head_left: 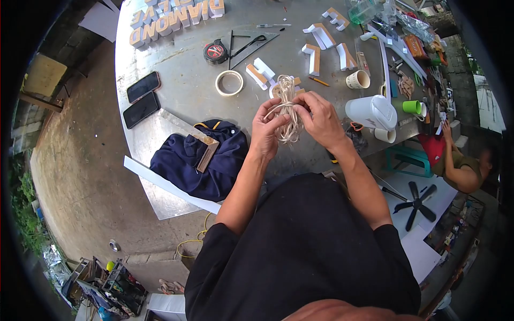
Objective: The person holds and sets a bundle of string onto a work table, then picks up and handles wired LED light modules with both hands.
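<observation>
A bundle of pale cord (289,128) hangs between my two hands, gathered at its middle, with loops above and below. My left hand (266,127) pinches the bundle's left side near the middle. From the right, my right hand (321,119) grips the cord at the same height, thumb and forefinger closed on it. White-sided cut letters (262,72) with tan faces lie just beyond the bundle on the metal table (182,59). A roll of tape (229,83) rests to the left of them.
Two phones (143,87), a tape measure (216,51) and a dark blue cloth (198,160) with a metal square (201,140) occupy the left side. A white jug (372,112) and a paper cup (357,79) stand right. Another person (463,168) sits at far right.
</observation>
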A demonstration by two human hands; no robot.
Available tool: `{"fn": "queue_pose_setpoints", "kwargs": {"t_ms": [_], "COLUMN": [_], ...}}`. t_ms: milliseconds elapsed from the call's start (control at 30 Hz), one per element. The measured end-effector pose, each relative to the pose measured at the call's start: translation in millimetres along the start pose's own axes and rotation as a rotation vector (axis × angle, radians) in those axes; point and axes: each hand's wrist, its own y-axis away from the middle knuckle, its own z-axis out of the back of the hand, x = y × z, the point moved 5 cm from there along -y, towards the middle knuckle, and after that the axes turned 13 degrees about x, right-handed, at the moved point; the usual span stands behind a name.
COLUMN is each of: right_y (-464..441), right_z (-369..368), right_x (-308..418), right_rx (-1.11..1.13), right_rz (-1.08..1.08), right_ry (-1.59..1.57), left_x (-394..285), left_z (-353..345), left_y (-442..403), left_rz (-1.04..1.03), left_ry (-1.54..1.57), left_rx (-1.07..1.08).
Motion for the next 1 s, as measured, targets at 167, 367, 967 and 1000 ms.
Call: {"fn": "queue_pose_setpoints", "kwargs": {"t_ms": [167,367,967,1000], "right_y": [-2,-17,88,88], "right_z": [-9,-7,-21,-14], "right_x": [-11,-44,-26,-22], "right_rx": [-0.173,-0.162,0.078,0.07], "right_rz": [0.021,-0.135,-0.162,-0.172], "right_ry": [0.059,-0.257,-0.092,-0.027], "left_x": [2,-2,-62,-70], "left_z": [1,1,56,44], "left_y": [-9,-37,-265,-256], "left_rz": [-0.012,0.056,-0.258,-0.216], "left_ry": [0.099,0.121,-0.978,-1.07], "left_rx": [-0.01,0.08,-0.244,-0.305]}}
